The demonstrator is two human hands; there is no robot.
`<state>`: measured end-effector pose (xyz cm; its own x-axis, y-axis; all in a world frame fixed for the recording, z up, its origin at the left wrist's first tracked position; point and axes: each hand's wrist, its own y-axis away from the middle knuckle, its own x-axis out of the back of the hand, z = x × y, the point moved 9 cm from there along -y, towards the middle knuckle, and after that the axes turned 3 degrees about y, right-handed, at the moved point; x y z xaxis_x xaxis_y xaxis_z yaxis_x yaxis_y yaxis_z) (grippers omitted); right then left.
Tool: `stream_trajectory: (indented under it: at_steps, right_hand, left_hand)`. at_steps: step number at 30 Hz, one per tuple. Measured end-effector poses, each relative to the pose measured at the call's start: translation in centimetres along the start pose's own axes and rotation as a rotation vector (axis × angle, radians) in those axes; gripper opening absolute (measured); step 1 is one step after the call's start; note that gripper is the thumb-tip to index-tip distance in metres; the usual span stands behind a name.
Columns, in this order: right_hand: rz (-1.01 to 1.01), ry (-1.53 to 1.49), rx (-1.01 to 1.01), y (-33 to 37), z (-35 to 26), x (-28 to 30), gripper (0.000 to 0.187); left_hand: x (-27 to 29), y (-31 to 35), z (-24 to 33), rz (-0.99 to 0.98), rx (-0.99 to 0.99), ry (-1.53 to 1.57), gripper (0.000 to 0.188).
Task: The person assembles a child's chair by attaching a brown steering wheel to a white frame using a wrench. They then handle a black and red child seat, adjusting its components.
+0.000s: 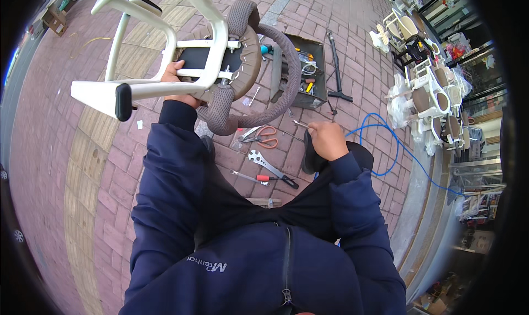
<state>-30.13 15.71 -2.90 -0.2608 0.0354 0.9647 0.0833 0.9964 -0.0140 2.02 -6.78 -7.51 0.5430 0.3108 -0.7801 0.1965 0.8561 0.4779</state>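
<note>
Your left hand (172, 74) grips the tipped white chair (216, 58) at the seat's frame, holding it above the paving (110, 166) ahead and to your left, while your right hand (329, 138) is closed on a slim metal tool (301, 124). Expect the chair to feel fairly light but awkward to balance, its legs stiff and perhaps slick, its padded ring (296, 72) soft; the crossbars (195, 73) by the seat should give the steadiest hold.
</note>
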Motion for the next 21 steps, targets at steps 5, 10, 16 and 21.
stream_trajectory:
  at_steps: [5, 10, 16, 21]
  right_hand:
    - [-0.337, -0.093, -0.029, -0.3, 0.9, -5.0, 0.020]
    - [-0.424, -0.374, -0.019, -1.4, -2.1, -3.7, 0.071]
    - [-0.091, -0.545, 0.348, -3.5, -8.3, 0.7, 0.123]
    - [-0.228, -0.642, 0.450, -2.9, -10.1, 0.0, 0.113]
  left_hand:
    - [-1.0, -2.5, 2.5, -0.173, -0.192, -0.092, 0.041]
    - [-0.5, -4.7, 2.2, -0.351, -0.250, -0.222, 0.028]
    - [-0.3, -4.8, -4.1, -0.256, 0.055, -0.071, 0.036]
    - [-2.9, -1.4, -5.9, -0.279, 0.169, -0.107, 0.048]
